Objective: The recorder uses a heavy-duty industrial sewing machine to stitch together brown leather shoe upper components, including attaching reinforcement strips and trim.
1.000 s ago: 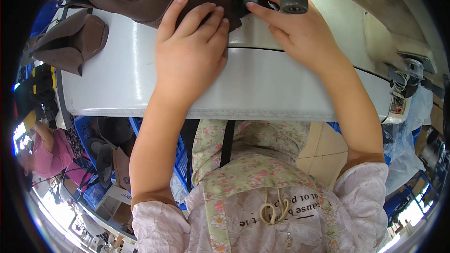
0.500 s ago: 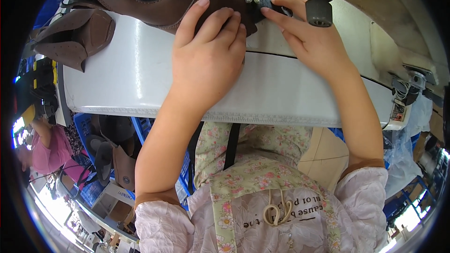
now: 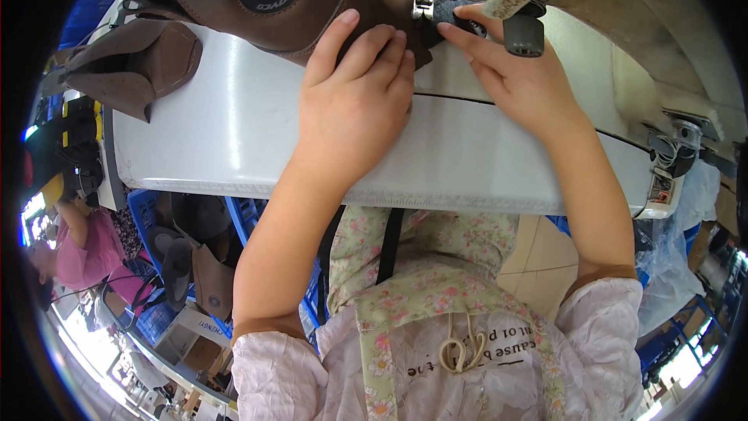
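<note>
A brown leather boot upper (image 3: 222, 12) with a round black emblem lies across a sewing machine's white bed. My left hand (image 3: 358, 101) rests over its near edge, fingers bent onto the leather and the thumb hidden beneath. Beside the boot's right end stands the metal presser foot (image 3: 423, 5). My right hand (image 3: 518, 70) is closed to the right of that foot, fingertips pinching a dark grey strip (image 3: 446, 11). Whether the strip is joined to the boot cannot be made out. A dark cylindrical knob (image 3: 523, 37) partly covers the right hand.
Another brown leather piece (image 3: 140, 62), folded and pointed, sits on the bed's left end. Below it, a blue crate (image 3: 144, 206) holds several boot parts. A person in pink (image 3: 89, 245) is at the far left. Clear plastic bags (image 3: 674, 265) hang at the right.
The view has shifted slightly, so the bed and boot appear a little lower. Both hands keep nearly the same hold, with the left still on the leather and the right at the strip.
</note>
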The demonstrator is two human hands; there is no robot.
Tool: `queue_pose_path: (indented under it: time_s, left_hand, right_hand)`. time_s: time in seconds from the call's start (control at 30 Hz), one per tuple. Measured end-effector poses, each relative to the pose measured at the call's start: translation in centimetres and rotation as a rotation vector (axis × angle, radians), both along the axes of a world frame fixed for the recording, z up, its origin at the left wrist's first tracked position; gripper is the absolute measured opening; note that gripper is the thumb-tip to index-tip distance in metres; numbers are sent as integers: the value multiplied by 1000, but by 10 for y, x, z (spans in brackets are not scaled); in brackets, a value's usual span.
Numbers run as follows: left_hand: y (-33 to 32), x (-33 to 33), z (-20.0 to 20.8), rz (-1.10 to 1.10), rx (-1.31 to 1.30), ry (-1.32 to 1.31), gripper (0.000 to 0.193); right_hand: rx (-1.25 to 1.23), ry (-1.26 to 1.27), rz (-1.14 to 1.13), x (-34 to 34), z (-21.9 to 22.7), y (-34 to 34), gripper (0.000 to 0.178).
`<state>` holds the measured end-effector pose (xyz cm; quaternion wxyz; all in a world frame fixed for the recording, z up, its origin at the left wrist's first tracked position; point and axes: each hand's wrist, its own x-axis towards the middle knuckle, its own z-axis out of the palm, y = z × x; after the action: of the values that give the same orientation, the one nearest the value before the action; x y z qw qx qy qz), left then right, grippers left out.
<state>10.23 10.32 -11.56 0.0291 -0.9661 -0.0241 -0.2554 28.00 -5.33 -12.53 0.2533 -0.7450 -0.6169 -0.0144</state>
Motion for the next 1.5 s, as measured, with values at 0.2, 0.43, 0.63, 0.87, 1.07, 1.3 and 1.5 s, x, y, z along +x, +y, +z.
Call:
queue_pose_path:
  time_s: [0.2, 0.43, 0.63, 0.87, 1.07, 1.3, 1.5]
  left_hand:
    - [0, 3, -2, -10, 8, -53, 23]
    - [0, -1, 0, -15, -23, 24, 39]
    - [0, 1, -1, -7, -29, 28, 40]
    - [0, 3, 0, -8, -37, 19, 36]
    - [1, 4, 0, -6, -28, 15, 36]
    - [-1, 5, 4, -8, -41, 62, 43]
    - [-3, 7, 3, -13, -35, 41, 41]
  right_hand:
    - [49, -93, 33, 3, -2, 0, 46]
    - [14, -47, 10, 0, 0, 1, 44]
    - [-12, -2, -13, 0, 0, 0, 46]
    - [69, -49, 19, 1, -2, 2, 48]
    - [22, -64, 0, 0, -1, 2, 48]
    - [115, -68, 34, 3, -1, 1, 40]
    - [171, -36, 82, 5, 4, 4, 40]
